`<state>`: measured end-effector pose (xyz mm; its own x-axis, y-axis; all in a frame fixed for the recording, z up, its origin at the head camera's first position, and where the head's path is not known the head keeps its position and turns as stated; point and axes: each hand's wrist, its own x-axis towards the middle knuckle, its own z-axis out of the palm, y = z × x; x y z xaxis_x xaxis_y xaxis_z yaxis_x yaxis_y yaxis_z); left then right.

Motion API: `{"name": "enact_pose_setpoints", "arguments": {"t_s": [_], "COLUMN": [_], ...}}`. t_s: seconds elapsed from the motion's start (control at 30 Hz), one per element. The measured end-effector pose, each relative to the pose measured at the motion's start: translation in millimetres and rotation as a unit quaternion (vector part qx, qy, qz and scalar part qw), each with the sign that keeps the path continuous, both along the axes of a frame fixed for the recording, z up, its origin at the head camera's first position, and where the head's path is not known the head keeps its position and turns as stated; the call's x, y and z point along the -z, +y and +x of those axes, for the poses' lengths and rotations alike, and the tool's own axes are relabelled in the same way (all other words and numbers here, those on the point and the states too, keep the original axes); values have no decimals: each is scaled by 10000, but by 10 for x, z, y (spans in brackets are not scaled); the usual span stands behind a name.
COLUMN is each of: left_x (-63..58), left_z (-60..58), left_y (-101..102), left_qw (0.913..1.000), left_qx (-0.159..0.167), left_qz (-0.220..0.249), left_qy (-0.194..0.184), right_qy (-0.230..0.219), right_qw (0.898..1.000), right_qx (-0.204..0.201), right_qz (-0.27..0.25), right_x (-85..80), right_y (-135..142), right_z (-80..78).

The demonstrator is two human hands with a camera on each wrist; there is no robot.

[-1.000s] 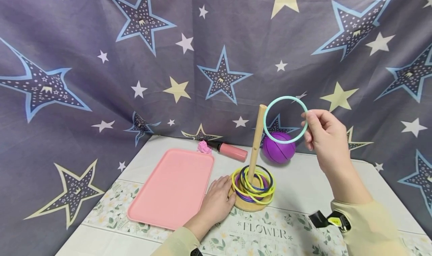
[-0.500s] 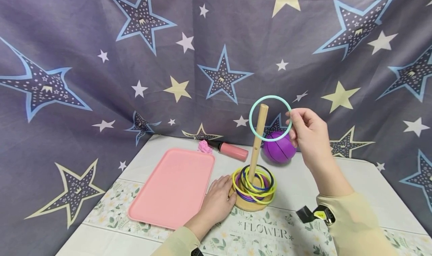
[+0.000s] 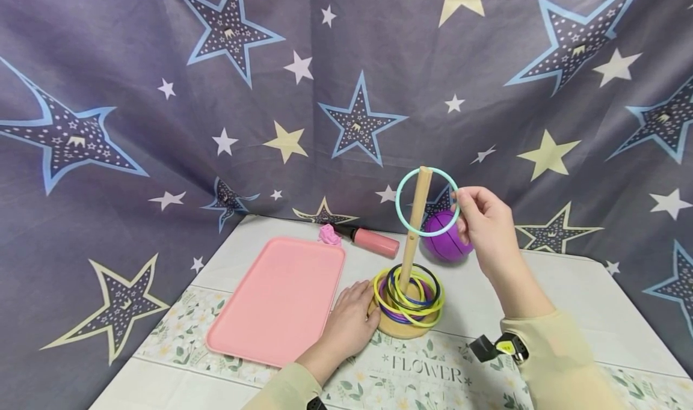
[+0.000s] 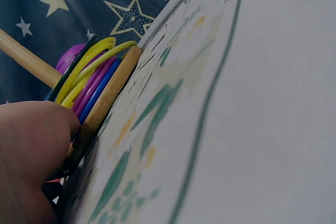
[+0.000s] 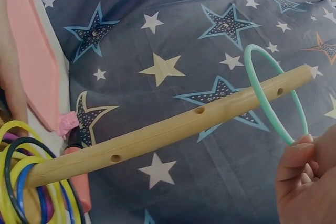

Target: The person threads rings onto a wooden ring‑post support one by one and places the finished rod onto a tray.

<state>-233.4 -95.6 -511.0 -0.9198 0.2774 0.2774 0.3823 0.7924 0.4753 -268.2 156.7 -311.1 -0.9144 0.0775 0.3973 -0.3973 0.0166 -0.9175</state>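
My right hand pinches a mint-green ring at its right side between thumb and fingers. In the right wrist view the ring encircles the wooden peg near its top end. The peg stands upright on a round wooden base. Several yellow, purple, blue and dark rings lie in a loose pile round its foot. My left hand rests with fingers extended at the base's left edge; in the left wrist view its thumb side is against the base rim.
A pink tray lies left of the left hand. Behind it are a small pink crumpled object and a pink pump-like cylinder with a black end. A purple ball sits behind the peg. A star-patterned cloth hangs at the back.
My right hand has moved left and slightly down, bringing the mint-green ring from beside the peg to around its upper end. The left hand stays at the base.
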Motion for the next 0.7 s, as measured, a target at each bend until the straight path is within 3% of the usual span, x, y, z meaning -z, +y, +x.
{"name": "enact_pose_setpoints", "arguments": {"t_s": [0.7], "left_x": [0], "left_z": [6], "left_y": [10], "left_qw": [10000], "left_qx": [-23], "left_qz": [-57], "left_qy": [-31], "right_qy": [-849], "right_qw": [9955], "right_qx": [38], "right_qz": [415], "right_x": [460], "right_y": [-17], "right_z": [-60]}}
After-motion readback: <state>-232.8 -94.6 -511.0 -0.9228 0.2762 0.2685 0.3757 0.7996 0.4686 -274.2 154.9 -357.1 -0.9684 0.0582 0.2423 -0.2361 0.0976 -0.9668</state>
